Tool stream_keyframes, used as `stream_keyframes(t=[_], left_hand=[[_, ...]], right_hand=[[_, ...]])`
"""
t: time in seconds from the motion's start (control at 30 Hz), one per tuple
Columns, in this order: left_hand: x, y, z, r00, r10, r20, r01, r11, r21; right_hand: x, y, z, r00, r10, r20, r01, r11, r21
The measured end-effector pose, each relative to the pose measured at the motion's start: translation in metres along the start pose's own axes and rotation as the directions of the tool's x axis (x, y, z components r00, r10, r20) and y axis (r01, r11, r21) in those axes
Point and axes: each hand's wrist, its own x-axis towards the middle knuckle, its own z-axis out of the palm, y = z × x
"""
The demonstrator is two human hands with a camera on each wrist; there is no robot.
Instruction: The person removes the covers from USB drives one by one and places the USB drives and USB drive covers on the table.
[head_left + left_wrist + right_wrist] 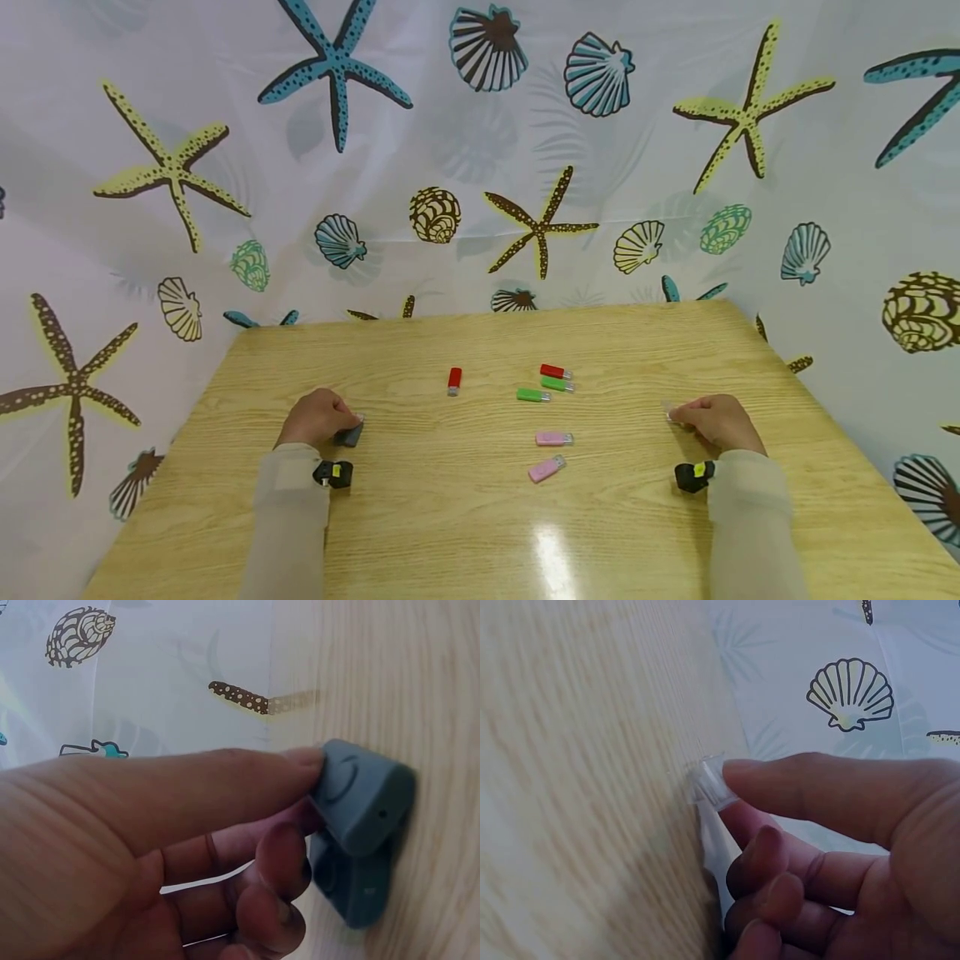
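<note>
My left hand [318, 415] is at the left of the table, its thumb and index finger pinching a dark grey USB stick [364, 791]. Directly against that stick, a second grey USB stick [352, 877] lies on the wood. Over on the right side, my right hand [720, 419] pinches a small clear plastic piece [714, 782] between thumb and index finger, close to the tabletop. Its exact kind cannot be made out. Under it, a pale see-through shape [718, 847] is partly hidden by the fingers.
On the wooden table [420, 517] lie a lone red USB stick [454, 381], another red stick [553, 372] beside a green one [555, 384], a second green stick [532, 395], and two pink sticks, one straight [552, 438], one slanted [546, 469]. A patterned cloth [420, 150] hangs behind.
</note>
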Motion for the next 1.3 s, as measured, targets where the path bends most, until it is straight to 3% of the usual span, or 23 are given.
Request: stream_keyframes(t=[0.63,1.3], left_hand=[[-0.0046,0.0001,-0.0009,1.0,0.011,-0.016,-0.011,1.0,-0.019],[0.0018,-0.0082,0.0009,0.999,0.016,-0.039,-0.016,1.0,-0.008]], right_hand=[[-0.0063,-0.0034,-0.0006,1.0,0.001,-0.007,-0.001,1.0,-0.006],[-0.0035,-0.0007,-0.0005,0.999,-0.023,-0.028,0.022,0.998,-0.051]])
